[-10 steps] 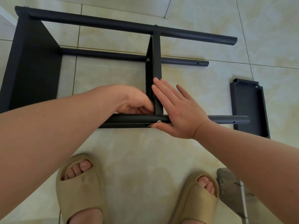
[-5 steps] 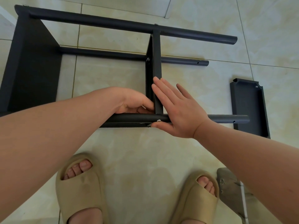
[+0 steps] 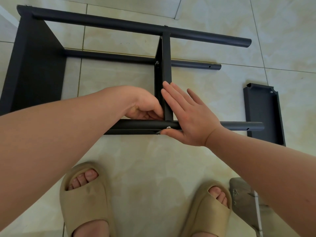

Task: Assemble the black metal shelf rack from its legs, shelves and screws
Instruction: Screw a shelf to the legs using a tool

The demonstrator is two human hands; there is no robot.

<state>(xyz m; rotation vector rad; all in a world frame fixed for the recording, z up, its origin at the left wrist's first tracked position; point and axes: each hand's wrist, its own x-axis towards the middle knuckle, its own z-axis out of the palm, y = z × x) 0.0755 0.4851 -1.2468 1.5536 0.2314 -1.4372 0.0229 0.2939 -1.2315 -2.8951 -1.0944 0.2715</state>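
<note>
While the right hand (image 3: 189, 115) presses flat on the shelf (image 3: 166, 65), left hand (image 3: 145, 106) curls — grasp unclear

Bright, soft light filled the frame, and the glossy floor tiles (image 3: 213, 19) gave a pale sheen toward 12 and 1 o'clock. Only faint, blurred-edged shadows lay on the tiles around 6 o'clock and under the black rack (image 3: 95, 21), whose dark faces at 9 o'clock lost detail. Focus was crisp at centre, while the wide lens bowed straight lines and stretched the forearms (image 3: 51, 134) at 8 and 4 o'clock
</note>
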